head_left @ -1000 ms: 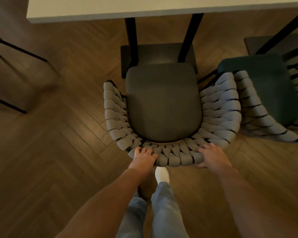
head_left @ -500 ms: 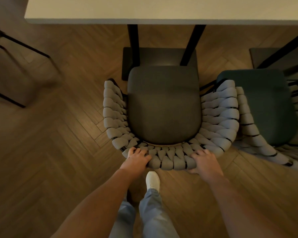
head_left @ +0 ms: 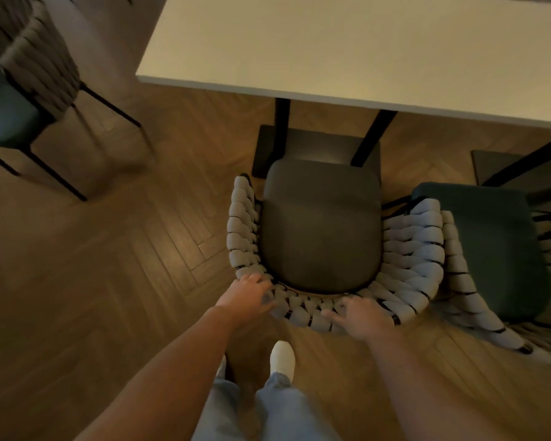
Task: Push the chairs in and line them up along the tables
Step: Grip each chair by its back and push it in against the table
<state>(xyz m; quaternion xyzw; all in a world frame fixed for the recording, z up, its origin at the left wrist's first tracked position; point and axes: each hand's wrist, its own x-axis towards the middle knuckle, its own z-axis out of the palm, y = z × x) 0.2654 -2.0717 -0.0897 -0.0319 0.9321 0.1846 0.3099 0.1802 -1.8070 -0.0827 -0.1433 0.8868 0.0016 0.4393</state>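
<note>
Step in hand: pushing the grey-seated chair with woven padded backrest [head_left: 322,230] toward the pale rectangular table [head_left: 347,49]. Its seat front lies near the table's black legs [head_left: 282,122], not yet under the top. The left hand [head_left: 245,296] curls over the backrest rim; the right hand [head_left: 360,315] rests on it, fingers spread. Next move: push straight forward, keeping level with the adjacent green-seated chair [head_left: 490,246]
</note>
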